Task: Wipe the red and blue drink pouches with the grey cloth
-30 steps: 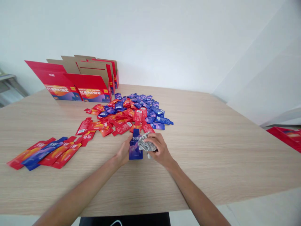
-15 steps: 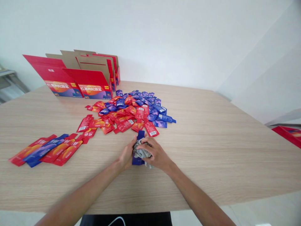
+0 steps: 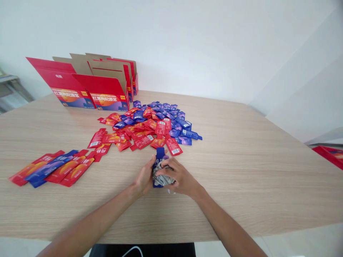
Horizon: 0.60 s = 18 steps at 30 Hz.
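Observation:
A blue sachet (image 3: 160, 154) lies flat on the wooden table (image 3: 241, 171) in front of me. My left hand (image 3: 144, 177) grips its left edge with curled fingers. My right hand (image 3: 180, 177) is closed on a crumpled grey cloth (image 3: 160, 176) and presses it onto the sachet, hiding most of it. Just beyond lies a loose pile of red and blue sachets (image 3: 152, 125).
A fanned row of red and blue sachets (image 3: 53, 167) lies at the left. Open red cardboard boxes (image 3: 91, 89) stand at the far left by the wall. Another red box (image 3: 329, 155) shows off the table at the right.
My right hand has slid the cloth from the sachet's right side onto its face, covering the print. My left hand keeps hold of the sachet's edge.

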Available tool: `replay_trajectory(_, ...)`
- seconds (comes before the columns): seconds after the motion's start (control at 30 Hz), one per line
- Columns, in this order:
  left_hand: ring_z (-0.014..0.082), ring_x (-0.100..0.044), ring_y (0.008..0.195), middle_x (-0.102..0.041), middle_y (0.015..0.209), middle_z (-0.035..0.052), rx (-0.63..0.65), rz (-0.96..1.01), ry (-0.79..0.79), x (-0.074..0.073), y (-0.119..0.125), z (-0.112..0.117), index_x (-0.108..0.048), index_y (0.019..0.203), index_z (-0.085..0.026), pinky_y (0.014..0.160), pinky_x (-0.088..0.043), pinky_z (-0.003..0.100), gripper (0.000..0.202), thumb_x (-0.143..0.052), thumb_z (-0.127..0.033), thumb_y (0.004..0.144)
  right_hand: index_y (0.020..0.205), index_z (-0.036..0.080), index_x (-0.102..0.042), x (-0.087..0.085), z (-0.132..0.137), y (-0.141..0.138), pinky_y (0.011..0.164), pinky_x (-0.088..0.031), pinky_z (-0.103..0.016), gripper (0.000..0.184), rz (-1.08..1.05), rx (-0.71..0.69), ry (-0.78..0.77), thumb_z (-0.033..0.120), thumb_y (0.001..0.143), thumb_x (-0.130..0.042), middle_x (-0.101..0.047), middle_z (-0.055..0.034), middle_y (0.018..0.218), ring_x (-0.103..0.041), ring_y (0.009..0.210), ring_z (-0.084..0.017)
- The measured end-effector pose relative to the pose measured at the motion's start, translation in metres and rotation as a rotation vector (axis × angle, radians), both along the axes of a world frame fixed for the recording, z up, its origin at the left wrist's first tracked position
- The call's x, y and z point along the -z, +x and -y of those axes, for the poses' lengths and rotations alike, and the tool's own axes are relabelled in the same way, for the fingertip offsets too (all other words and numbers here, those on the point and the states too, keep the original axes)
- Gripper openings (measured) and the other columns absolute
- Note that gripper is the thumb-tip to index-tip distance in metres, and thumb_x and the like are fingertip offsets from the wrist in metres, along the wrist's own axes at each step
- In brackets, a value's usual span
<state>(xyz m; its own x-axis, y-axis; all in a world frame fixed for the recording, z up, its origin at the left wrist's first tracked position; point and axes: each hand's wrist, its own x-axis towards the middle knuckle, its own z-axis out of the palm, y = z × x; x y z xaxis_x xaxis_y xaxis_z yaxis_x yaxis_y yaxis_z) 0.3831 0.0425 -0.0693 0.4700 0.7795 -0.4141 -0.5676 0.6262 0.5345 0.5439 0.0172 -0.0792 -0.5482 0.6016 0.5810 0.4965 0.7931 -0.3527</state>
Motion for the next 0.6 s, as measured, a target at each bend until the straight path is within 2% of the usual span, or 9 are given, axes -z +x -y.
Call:
replay_trajectory(0.07, 0.0207, -0.076, 0.085, -0.077, 0.107, 0.0105, 0.018, 0.031, 0.017, 0.002, -0.003, -0.003, -0.06, 0.141, -0.014, 0.081, -0.062, 0.032, 0.047, -0.048, -0.039, 0.103, 0.109, 0.024, -0.068, 0.001, 0.002, -0.004, 0.093, -0.056, -0.037, 0.029, 0.043, -0.032, -0.002, 0.018, 0.082, -0.078, -0.061, -0.0069, 0.11, -0.06, 0.101, -0.022)
replay_trajectory(0.13, 0.0206, -0.076, 0.084, -0.078, 0.107, 0.0105, 0.013, 0.024, 0.026, 0.004, -0.004, -0.005, -0.06, 0.141, -0.014, 0.081, -0.062, 0.032, 0.048, -0.051, -0.04, 0.102, 0.11, 0.024, -0.068, 0.003, 0.003, -0.006, 0.091, -0.056, -0.036, 0.03, 0.044, -0.005, -0.007, 0.018, 0.082, -0.078, -0.061, -0.007, 0.11, -0.06, 0.1, -0.022)
replay_trajectory(0.27, 0.0209, -0.076, 0.088, -0.079, 0.108, 0.0112, -0.035, -0.054, 0.04, 0.004, -0.003, -0.004, -0.065, 0.134, -0.012, 0.08, -0.062, 0.03, 0.042, -0.048, -0.035, 0.103, 0.115, 0.026, -0.068, 0.009, -0.002, -0.003, 0.093, -0.055, -0.039, 0.035, -0.085, 0.16, -0.024, 0.014, 0.083, -0.071, -0.059, -0.0077, 0.112, -0.061, 0.105, -0.024)
replay_trajectory(0.4, 0.0216, -0.077, 0.083, -0.079, 0.105, 0.012, -0.021, -0.129, -0.014, 0.004, -0.001, -0.002, -0.068, 0.128, -0.012, 0.074, -0.063, 0.032, 0.04, -0.046, -0.036, 0.104, 0.113, 0.027, -0.069, 0.009, -0.005, 0.003, 0.093, -0.053, -0.04, 0.038, -0.258, 0.336, -0.071, 0.011, 0.078, -0.067, -0.058, -0.0073, 0.112, -0.06, 0.106, -0.025)
replay_trajectory(0.5, 0.021, -0.077, 0.077, -0.08, 0.096, 0.0093, -0.046, -0.158, 0.008, 0.004, -0.001, -0.002, -0.068, 0.125, -0.015, 0.067, -0.062, 0.03, 0.039, -0.056, -0.043, 0.1, 0.11, 0.025, -0.068, 0.005, -0.006, 0.004, 0.093, -0.052, -0.04, 0.035, -0.394, 0.411, -0.147, 0.012, 0.078, -0.063, -0.06, -0.0068, 0.111, -0.061, 0.105, -0.025)
replay_trajectory(0.6, 0.0166, -0.071, 0.062, -0.076, 0.078, 0.0039, -0.083, -0.204, 0.043, 0.007, -0.002, -0.004, -0.07, 0.114, -0.017, 0.058, -0.059, 0.026, 0.037, -0.062, -0.048, 0.096, 0.108, 0.023, -0.065, 0.001, -0.006, 0.004, 0.091, -0.051, -0.037, 0.027, -0.552, 0.466, -0.27, 0.018, 0.082, -0.061, -0.064, -0.0055, 0.105, -0.062, 0.099, -0.023)
